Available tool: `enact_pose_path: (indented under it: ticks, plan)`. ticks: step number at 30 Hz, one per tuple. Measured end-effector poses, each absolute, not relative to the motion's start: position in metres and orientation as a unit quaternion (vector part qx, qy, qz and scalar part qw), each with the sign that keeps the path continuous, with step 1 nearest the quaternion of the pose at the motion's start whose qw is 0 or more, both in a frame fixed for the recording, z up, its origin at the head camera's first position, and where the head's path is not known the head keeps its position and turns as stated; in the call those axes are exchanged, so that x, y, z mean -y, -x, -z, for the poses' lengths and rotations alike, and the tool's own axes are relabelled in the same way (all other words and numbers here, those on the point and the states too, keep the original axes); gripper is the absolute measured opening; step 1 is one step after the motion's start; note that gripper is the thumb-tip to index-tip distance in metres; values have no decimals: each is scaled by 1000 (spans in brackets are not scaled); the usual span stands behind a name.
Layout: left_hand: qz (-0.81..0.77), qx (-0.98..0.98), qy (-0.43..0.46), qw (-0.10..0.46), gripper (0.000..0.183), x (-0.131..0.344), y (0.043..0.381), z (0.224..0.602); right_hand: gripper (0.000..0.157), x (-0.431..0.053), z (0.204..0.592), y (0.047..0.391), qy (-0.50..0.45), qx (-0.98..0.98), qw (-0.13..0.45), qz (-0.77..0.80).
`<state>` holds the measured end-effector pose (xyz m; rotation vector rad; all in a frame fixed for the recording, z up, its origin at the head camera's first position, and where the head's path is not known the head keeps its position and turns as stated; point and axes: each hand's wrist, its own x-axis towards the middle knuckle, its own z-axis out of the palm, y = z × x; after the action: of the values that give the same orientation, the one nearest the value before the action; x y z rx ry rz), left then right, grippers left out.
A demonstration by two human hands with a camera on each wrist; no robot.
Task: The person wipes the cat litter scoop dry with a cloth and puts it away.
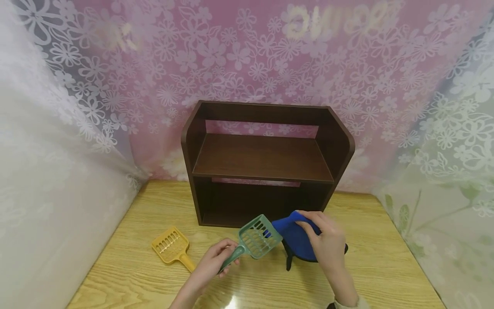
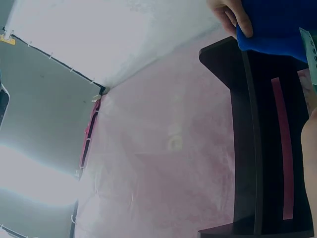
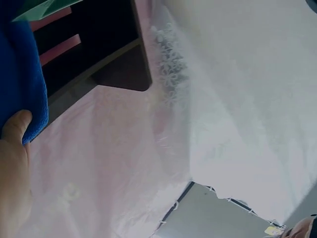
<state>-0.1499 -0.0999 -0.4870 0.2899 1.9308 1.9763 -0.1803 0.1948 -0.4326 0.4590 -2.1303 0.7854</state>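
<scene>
My left hand (image 1: pixel 216 259) grips the handle of a green litter scoop (image 1: pixel 260 236), its slotted head raised toward the right. My right hand (image 1: pixel 326 240) pinches the upper edge of a blue cloth (image 1: pixel 301 242) between thumb and fingers. The cloth hangs down beside the scoop head, which overlaps it slightly in the head view. Below the cloth shows a black object with a short leg (image 1: pixel 288 262), mostly hidden. In the right wrist view the thumb presses on the blue cloth (image 3: pixel 25 84). A yellow litter scoop (image 1: pixel 170 245) lies on the table left of my left hand.
A dark brown two-tier shelf (image 1: pixel 264 156) stands at the back of the wood-grain table (image 1: pixel 370 266). Behind it hangs a pink flowered curtain (image 1: pixel 239 56). Pale sheets (image 1: pixel 58 171) close off both sides.
</scene>
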Motion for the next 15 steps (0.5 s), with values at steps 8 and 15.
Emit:
enact_pose_path:
  ticks: [8,15]
  plan:
    - [-701,-682,-108,177,30,92,150,486,32,-161,438,172,-229,849,373,-295]
    - [-700,-683,-118,172,31,83,149,487,30,-135,457,169,-271,860,358,-242]
